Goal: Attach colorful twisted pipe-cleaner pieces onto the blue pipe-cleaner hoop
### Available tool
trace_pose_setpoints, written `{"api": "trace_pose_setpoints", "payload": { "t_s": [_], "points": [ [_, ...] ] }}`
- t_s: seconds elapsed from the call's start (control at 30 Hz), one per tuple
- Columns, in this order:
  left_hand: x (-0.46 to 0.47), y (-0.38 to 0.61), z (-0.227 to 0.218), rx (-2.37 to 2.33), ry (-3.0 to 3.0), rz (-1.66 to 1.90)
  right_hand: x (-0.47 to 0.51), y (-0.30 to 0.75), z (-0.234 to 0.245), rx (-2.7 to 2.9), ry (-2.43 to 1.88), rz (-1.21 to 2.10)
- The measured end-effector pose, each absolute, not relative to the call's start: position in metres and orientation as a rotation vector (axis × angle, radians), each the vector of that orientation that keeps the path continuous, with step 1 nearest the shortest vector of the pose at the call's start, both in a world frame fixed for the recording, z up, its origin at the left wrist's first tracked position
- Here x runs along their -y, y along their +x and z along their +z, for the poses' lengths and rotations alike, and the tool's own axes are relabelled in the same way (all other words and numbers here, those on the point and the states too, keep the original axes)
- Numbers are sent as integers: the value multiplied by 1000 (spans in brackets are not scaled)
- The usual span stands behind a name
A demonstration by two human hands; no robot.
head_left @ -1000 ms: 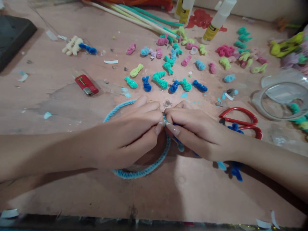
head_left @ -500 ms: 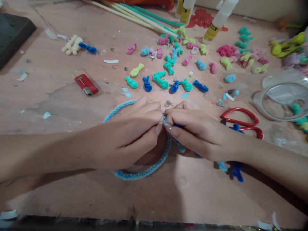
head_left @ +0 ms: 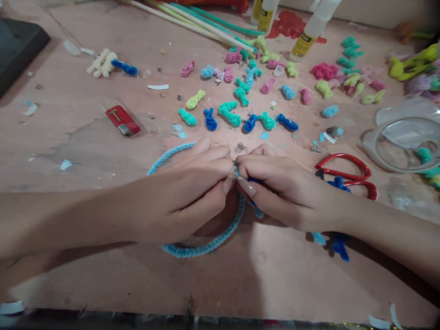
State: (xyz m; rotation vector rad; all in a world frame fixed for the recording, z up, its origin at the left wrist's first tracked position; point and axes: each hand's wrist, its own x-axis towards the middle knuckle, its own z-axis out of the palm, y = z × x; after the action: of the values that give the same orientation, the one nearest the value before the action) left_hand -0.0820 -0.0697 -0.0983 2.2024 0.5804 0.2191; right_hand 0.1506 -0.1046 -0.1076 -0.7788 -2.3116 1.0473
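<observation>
A light blue ring wrapped in fuzzy yarn (head_left: 206, 248) lies under and between my hands. My left hand (head_left: 195, 188) is closed, its thumb and fingers pinched on the ring's right side. Fingertip to fingertip with it, my right hand (head_left: 285, 188) is closed on the same stretch of the ring. Dark blue fuzzy material shows beneath the right fingers, partly covered. What exactly the fingertips press together is hidden. Beside my right wrist lie red-handled scissors (head_left: 366, 173) and dark blue fuzzy pieces (head_left: 340, 250).
Several small twisted fuzzy pieces (head_left: 229, 113) in many colours spread beyond my hands. A red lighter (head_left: 122, 121) lies at left. Glue bottles (head_left: 311, 34) and long fuzzy stems (head_left: 206, 27) are at the back. A clear plastic tub (head_left: 373, 156) stands at right.
Both hands stay almost in the same place on the ring. The fingertips shift only very slightly; nothing is let go.
</observation>
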Motion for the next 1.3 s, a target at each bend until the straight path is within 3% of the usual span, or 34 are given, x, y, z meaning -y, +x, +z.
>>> {"api": "trace_pose_setpoints", "payload": {
  "t_s": [1.3],
  "points": [
    [66, -80, -101, -509, 2281, 348, 105, 150, -107, 2268, -815, 1052]
  ]
}}
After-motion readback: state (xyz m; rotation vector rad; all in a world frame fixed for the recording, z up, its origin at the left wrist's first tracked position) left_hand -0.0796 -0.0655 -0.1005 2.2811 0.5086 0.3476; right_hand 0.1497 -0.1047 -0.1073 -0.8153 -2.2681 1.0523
